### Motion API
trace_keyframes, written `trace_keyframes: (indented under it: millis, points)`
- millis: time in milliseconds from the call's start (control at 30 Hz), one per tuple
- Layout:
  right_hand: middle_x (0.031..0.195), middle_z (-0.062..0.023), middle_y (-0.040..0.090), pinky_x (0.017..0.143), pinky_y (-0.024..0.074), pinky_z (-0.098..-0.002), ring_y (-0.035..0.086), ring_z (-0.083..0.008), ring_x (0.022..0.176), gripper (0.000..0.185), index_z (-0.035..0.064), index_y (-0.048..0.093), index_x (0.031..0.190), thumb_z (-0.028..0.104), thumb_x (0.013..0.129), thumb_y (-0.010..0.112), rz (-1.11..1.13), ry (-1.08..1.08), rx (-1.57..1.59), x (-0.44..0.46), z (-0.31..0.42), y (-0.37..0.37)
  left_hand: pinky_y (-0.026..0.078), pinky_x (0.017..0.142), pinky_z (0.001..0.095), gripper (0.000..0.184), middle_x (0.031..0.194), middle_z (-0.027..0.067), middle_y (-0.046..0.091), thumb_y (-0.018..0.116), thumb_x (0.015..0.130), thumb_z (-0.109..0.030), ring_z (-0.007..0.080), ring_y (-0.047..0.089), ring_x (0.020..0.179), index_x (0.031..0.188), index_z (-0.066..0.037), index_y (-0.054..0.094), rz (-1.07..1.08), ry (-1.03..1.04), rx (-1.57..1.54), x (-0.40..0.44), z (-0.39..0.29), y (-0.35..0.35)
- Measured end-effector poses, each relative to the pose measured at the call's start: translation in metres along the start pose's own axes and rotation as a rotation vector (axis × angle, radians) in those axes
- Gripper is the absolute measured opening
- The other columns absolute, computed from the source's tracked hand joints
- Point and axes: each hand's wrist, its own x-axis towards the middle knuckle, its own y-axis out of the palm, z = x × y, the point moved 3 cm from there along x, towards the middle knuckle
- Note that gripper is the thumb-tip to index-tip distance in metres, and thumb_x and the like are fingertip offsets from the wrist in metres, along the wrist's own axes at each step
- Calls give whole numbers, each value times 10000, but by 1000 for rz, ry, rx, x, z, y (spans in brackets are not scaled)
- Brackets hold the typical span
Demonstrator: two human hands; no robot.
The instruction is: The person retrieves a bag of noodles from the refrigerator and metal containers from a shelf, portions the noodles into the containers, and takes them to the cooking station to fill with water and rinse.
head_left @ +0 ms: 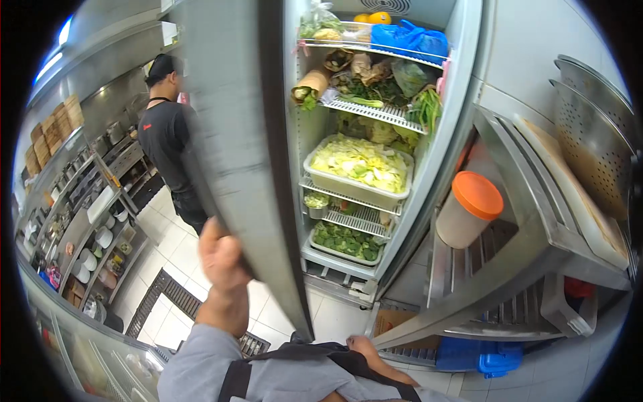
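Note:
My left hand is wrapped round the edge of a tall steel refrigerator door, which stands ajar. Inside the refrigerator, a white tub of chopped lettuce sits on a middle shelf. Below are a small container of cut greens and a tray of dark green leaves. Upper shelves carry a blue plastic bag, spring onions and a paper-wrapped bundle of greens. Low by my body is my right hand, its fingers mostly hidden.
To the right, a metal rack holds an orange-lidded container, a cutting board and colanders. A blue bin lies beneath. Beyond the door stands a person in dark clothes. Loaded shelves and a floor mat are left.

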Motion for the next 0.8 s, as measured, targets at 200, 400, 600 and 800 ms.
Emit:
trace_keyframes:
  millis: [200,400,600,800]
  points:
    - [828,-232,622,682,468,-440,609,-377,775,325,18,642,868,324,850,534,-502,-260,55,173,155,-173,506,801,331,486,1087,158,592,494,927,-326,226,612,929,1218,61,449,-112,159,211,-7,-28,-140]
    - [1058,-178,566,804,461,-381,563,-336,917,437,4,548,1125,237,778,674,-975,-814,230,199,386,-419,513,673,312,326,998,156,601,499,920,-205,222,610,820,1123,50,508,-37,151,-251,13,-31,-213]
    - [955,-178,608,757,479,-430,594,-341,862,464,35,576,1074,375,772,668,-1549,-845,-401,259,479,-566,474,553,301,250,915,144,600,515,911,-199,204,579,684,1005,32,509,180,230,-312,54,-47,-214]
    - [979,-207,646,815,476,-452,619,-345,934,533,30,638,979,510,747,631,-1278,-255,-554,315,520,-623,435,433,291,209,832,131,599,531,903,-194,185,548,548,888,13,510,270,242,-283,65,-58,-217]
